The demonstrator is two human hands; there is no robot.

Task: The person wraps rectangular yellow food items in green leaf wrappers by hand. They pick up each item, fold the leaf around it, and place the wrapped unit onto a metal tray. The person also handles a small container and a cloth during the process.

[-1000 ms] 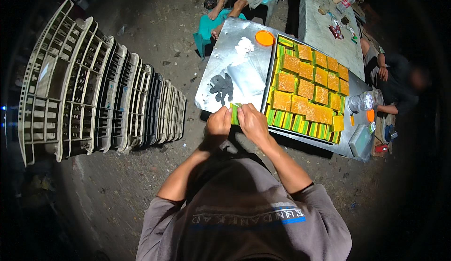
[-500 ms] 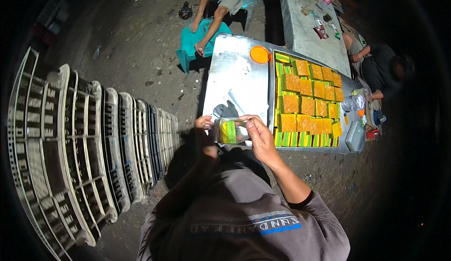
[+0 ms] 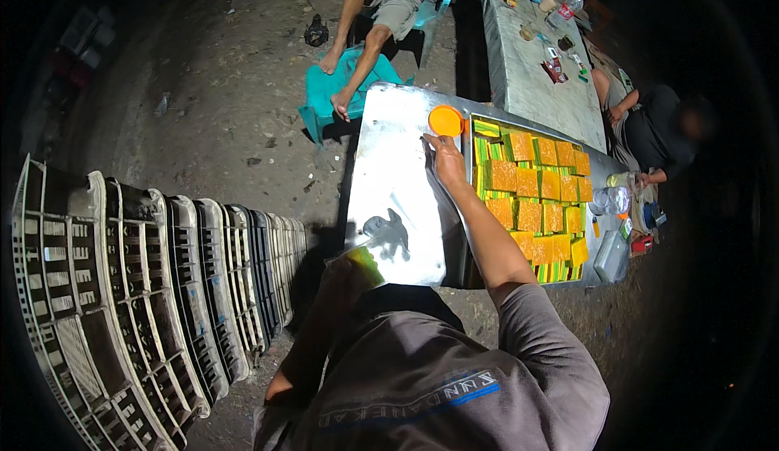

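My left hand is low at the near left corner of the metal table, in deep shadow. It holds a yellow-and-green piece of layered cake, seemingly in clear plastic wrap. My right hand is stretched over the table beside a round orange dish or lid. Its fingers are partly extended and apart, with nothing visible in them. Beneath that forearm, the tray of cut layered cakes is partly covered; the pieces have orange tops and green-yellow sides. A dark grey, glove-like thing lies flat on the metal table.
Tall stacked plastic crates stand at my left. A clear box and jars are at the table's right end. Beyond are a seated person with feet on a teal stool, another person, and a long grey table.
My right hand has let go of the wrapped cake and moved forward to the orange dish. My left hand has lowered with the cake. The view has shifted somewhat.
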